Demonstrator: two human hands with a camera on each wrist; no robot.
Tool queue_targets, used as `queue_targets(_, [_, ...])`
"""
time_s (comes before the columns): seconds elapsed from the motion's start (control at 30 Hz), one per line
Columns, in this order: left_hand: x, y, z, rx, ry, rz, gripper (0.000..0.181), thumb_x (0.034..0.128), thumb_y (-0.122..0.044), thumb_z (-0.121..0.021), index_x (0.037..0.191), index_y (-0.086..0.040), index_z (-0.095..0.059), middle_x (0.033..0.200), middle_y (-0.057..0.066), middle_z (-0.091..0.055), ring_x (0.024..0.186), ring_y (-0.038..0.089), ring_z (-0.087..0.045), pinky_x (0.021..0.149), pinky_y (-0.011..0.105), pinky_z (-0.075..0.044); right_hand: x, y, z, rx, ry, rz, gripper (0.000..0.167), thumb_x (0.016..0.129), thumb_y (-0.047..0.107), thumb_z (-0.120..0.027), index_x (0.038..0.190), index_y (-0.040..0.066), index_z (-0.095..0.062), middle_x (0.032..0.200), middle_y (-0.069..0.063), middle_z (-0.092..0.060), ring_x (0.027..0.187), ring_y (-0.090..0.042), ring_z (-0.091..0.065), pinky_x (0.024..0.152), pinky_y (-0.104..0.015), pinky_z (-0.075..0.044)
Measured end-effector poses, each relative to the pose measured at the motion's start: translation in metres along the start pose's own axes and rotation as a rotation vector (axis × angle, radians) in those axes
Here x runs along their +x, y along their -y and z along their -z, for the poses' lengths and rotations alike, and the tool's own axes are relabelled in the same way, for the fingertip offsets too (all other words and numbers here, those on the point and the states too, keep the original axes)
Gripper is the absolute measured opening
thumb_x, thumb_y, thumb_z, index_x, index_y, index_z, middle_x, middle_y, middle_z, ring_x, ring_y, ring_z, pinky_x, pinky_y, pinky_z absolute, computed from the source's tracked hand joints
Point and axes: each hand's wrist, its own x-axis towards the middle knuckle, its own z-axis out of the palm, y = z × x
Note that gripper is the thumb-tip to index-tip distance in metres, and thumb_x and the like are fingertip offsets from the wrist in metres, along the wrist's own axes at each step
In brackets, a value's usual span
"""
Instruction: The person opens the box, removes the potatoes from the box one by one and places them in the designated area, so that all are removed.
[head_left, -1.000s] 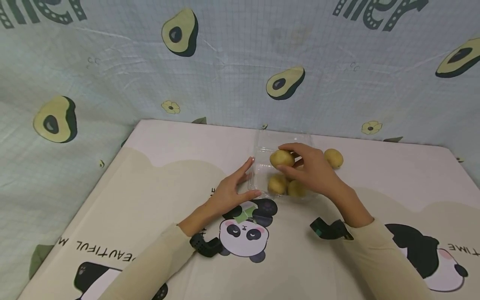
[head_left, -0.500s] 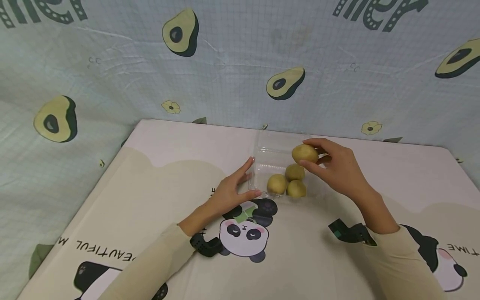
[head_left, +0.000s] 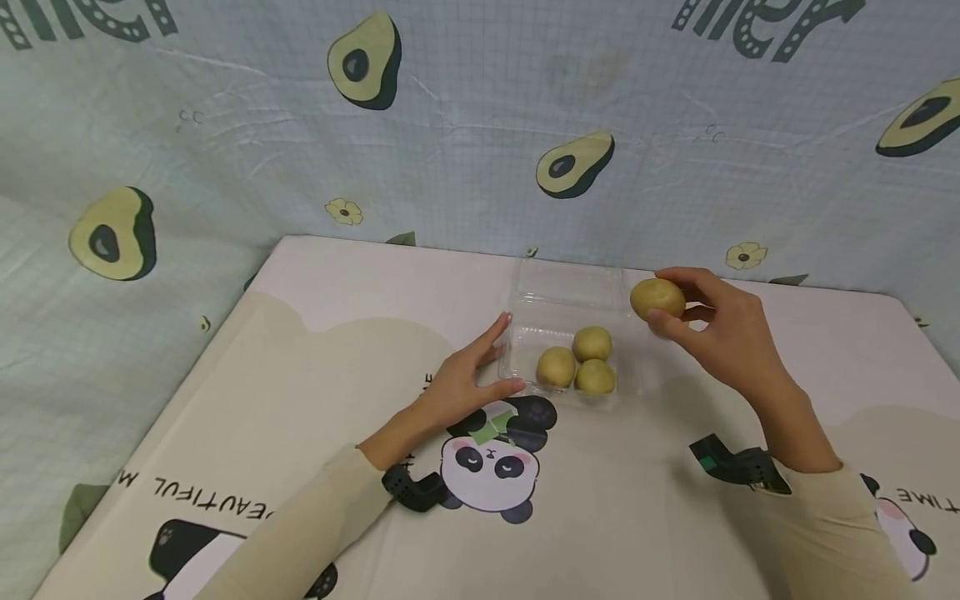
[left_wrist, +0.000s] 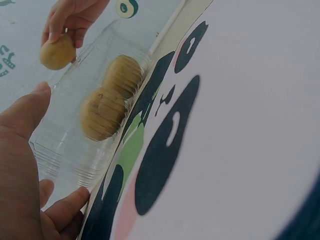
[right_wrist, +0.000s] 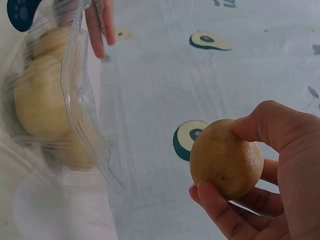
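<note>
A clear plastic container [head_left: 528, 337] with its lid folded back stands near the table's far side. Three round yellow-brown potatoes, one of them at its front left [head_left: 556, 367], lie inside. My left hand [head_left: 457, 387] touches the container's left side, thumb and fingers spread; in the left wrist view the thumb [left_wrist: 25, 115] is beside the clear wall. Just right of the lid, my right hand [head_left: 723, 333] pinches another potato [head_left: 657, 298] between thumb and fingers, raised off the table. The right wrist view shows this potato [right_wrist: 226, 159] clear of the container [right_wrist: 82, 95].
A pale table cloth [head_left: 600, 517] with printed pandas covers the table. Behind it hangs a light blue cloth [head_left: 450, 125] printed with avocados. Whatever lies directly behind my right hand is hidden.
My right hand has carried its potato rightward, from above the container to beyond its right edge. The potato seen on the table at right a second ago is out of sight. My left hand stays put.
</note>
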Motion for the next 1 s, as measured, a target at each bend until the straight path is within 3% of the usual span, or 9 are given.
queue_targets(0.23, [0.0, -0.001, 0.0, -0.009, 0.005, -0.001, 0.091, 0.085, -0.042, -0.07, 0.155, -0.021, -0.017, 0.156, -0.004, -0.023, 0.128, 0.02, -0.046, 0.111, 0.046, -0.024, -0.003, -0.006, 0.007, -0.016, -0.031, -0.034, 0.043, 0.083, 0.008, -0.074, 0.123, 0.001, -0.06, 0.109, -0.014, -0.065, 0.091, 0.008, -0.053, 0.073, -0.005, -0.043])
queue_targets(0.57, [0.0, -0.002, 0.001, -0.012, 0.009, 0.008, 0.09, 0.0854, -0.04, -0.071, 0.155, -0.022, -0.016, 0.156, -0.004, -0.023, 0.128, 0.019, -0.046, 0.111, 0.044, -0.025, -0.007, -0.018, 0.017, 0.003, -0.064, -0.102, 0.044, 0.083, 0.008, -0.075, 0.124, 0.005, -0.061, 0.109, -0.014, -0.064, 0.092, 0.007, -0.054, 0.073, -0.005, -0.043])
queue_targets(1.0, [-0.001, -0.003, 0.001, -0.007, 0.008, 0.001, 0.092, 0.0843, -0.053, -0.066, 0.155, -0.02, -0.017, 0.156, -0.002, -0.022, 0.129, 0.021, -0.046, 0.111, 0.047, -0.023, -0.014, -0.039, 0.027, 0.004, -0.099, -0.219, 0.045, 0.082, 0.011, -0.076, 0.124, 0.007, -0.061, 0.104, 0.016, -0.057, 0.092, 0.008, -0.055, 0.073, -0.004, -0.044])
